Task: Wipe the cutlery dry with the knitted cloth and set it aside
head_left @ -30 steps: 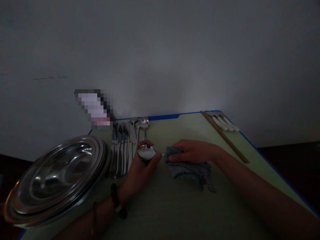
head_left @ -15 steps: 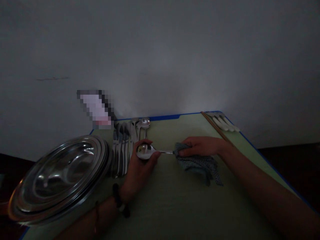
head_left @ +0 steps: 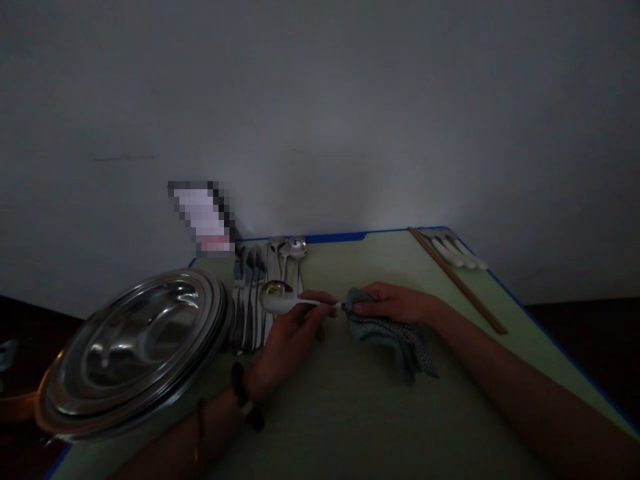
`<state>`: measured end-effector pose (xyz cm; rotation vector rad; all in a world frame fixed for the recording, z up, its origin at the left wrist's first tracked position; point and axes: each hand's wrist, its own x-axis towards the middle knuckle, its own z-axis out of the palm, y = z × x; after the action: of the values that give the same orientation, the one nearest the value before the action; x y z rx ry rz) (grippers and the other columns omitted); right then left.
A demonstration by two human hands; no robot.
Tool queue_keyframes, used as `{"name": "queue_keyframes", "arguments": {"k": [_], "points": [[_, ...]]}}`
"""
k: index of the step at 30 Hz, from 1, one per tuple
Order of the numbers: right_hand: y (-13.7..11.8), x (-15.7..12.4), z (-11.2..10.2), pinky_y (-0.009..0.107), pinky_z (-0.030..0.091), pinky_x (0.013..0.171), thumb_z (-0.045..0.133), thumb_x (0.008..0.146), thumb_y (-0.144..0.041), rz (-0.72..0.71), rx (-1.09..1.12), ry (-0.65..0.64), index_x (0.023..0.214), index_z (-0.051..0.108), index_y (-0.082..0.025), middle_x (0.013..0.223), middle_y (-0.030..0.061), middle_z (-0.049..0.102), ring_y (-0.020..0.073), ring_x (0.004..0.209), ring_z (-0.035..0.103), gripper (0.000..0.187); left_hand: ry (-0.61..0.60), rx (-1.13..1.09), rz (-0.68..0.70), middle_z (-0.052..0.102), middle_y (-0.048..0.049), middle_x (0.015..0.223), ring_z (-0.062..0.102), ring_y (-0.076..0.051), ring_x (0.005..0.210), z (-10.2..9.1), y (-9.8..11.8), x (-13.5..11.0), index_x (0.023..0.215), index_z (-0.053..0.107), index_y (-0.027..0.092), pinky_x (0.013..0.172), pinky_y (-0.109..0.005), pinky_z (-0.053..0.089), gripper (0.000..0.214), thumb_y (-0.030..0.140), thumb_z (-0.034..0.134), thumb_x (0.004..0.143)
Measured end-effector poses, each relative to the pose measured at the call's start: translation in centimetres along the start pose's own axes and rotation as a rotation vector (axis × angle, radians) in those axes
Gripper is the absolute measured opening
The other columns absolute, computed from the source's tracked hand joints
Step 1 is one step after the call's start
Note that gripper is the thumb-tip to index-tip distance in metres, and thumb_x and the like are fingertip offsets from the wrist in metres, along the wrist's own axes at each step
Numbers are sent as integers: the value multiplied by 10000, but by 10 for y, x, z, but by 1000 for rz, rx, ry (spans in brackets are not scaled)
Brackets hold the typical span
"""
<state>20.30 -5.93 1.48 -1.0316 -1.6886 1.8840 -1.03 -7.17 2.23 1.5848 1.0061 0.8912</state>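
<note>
A shiny metal spoon (head_left: 277,297) is held level above the table, its bowl to the left. My left hand (head_left: 295,333) pinches its handle behind the bowl. My right hand (head_left: 395,303) is closed on a grey-blue cloth (head_left: 385,333), which is wrapped over the handle's right end; that end is hidden inside it. The loose part of the cloth hangs below my right fingers. Just behind my left hand lie a row of table knives (head_left: 247,300) and another round spoon (head_left: 299,248).
Stacked metal plates or trays (head_left: 135,347) stand at the left. On the right lie wooden chopsticks (head_left: 457,280) and white-handled cutlery (head_left: 453,250). A pixelated object (head_left: 203,217) leans on the wall behind the green table (head_left: 350,420) with its blue edge.
My left hand has shifted from the spoon's bowl along to its handle, close to the cloth. The bowl now shows free. The view has swung slightly.
</note>
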Motion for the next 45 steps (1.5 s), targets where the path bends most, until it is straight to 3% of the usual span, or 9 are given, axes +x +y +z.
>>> {"name": "queue_keyframes", "arguments": {"k": [7,16,19,22,25,29,33,37,45], "points": [[0,-1,1,164,405,518,616,754,-334,5,187,-60,790,617,-129,658,-34,593,52,548,518,208,19,-119,145,571,-33,867,568,-136,696,2,-4,0,848,617,169,503,-208,464,257,324,417,898],[15,5,-8,173,479,536,682,685,-314,7,458,94,776,635,-114,673,9,663,82,546,605,225,182,-458,74,591,-11,732,615,-167,674,-2,-6,-1,859,553,187,415,-200,438,281,453,462,869],[14,10,-9,205,490,552,646,719,-276,-44,588,311,787,623,-140,643,2,662,103,540,609,154,112,-581,-22,583,10,634,586,-142,541,-4,-6,-2,791,548,186,384,-199,430,292,473,510,834],[6,15,-10,289,505,684,484,828,-307,-105,785,516,842,610,-171,678,13,675,149,657,639,186,-18,-631,-101,493,51,487,496,-102,381,-2,-6,-3,667,515,174,352,-194,394,313,450,546,814],[-2,18,-9,370,444,865,304,886,-365,-198,966,467,931,599,-191,816,38,694,181,869,631,345,-186,-639,-172,461,56,454,491,-107,362,1,-6,-6,622,479,171,350,-196,377,335,434,531,823],[-3,19,-7,367,395,924,296,863,-344,-288,1000,354,984,584,-209,889,29,690,175,939,608,341,-310,-518,-217,469,48,424,507,-124,395,4,-3,-9,609,427,187,424,-231,434,369,466,462,849],[2,20,-5,389,420,879,353,778,-285,-335,936,350,1010,580,-222,876,34,688,201,896,616,331,-235,-211,-215,433,73,410,410,-93,337,5,1,-9,648,422,202,357,-188,353,390,505,352,883],[3,20,-4,391,439,841,377,762,-295,-286,913,338,1038,568,-218,888,43,683,209,858,620,344,-158,82,-208,412,73,448,359,-77,368,4,5,-7,621,441,198,351,-171,278,395,492,365,874],[2,19,3,380,445,823,377,843,-367,-268,885,213,1064,549,-230,929,34,671,192,860,618,311,-198,221,-193,433,73,473,405,-89,389,9,4,-5,694,477,198,367,-178,309,313,430,377,879]]}}
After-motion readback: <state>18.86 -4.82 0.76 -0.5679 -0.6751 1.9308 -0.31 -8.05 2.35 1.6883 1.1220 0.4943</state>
